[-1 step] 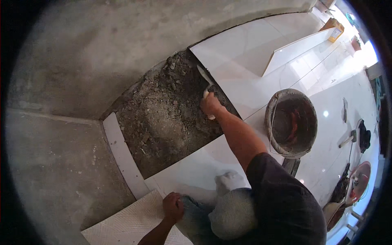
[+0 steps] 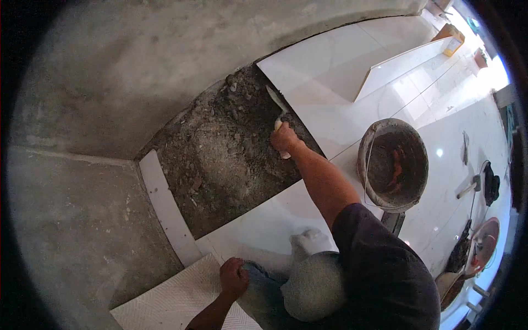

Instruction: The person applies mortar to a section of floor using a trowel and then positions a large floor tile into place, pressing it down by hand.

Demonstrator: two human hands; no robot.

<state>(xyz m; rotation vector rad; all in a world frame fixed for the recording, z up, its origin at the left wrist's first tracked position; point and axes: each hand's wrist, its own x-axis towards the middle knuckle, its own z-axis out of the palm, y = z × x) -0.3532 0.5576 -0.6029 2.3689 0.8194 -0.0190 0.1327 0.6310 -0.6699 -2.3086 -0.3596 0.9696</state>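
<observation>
One slim metal trowel with a pale handle (image 2: 277,100) is lying low over a rough bed of grey-brown rubble (image 2: 214,159), just beside the edge of a large glossy white floor tile (image 2: 316,104). Its blade is pointing away from the person and slightly left, its long axis running roughly along that edge. The right hand (image 2: 285,139) is closing around the handle, so the blade is extending beyond the knuckles. The trowel is lying well apart from the left hand (image 2: 234,279), which is resting beside a leg in blue trousers (image 2: 258,294); its fingers are curling, but I cannot tell how tightly or whether they are holding anything.

One narrow white tile strip (image 2: 165,198) is bordering the rubble's left side, and one ridged off-white panel (image 2: 159,297) is lying nearer the person. To the right, one round mortar-crusted bucket (image 2: 379,176) is standing on the tiled floor, one pale-handled hammer (image 2: 467,190) is lying beyond it, and one long white tile piece (image 2: 404,66) is standing on edge.
</observation>
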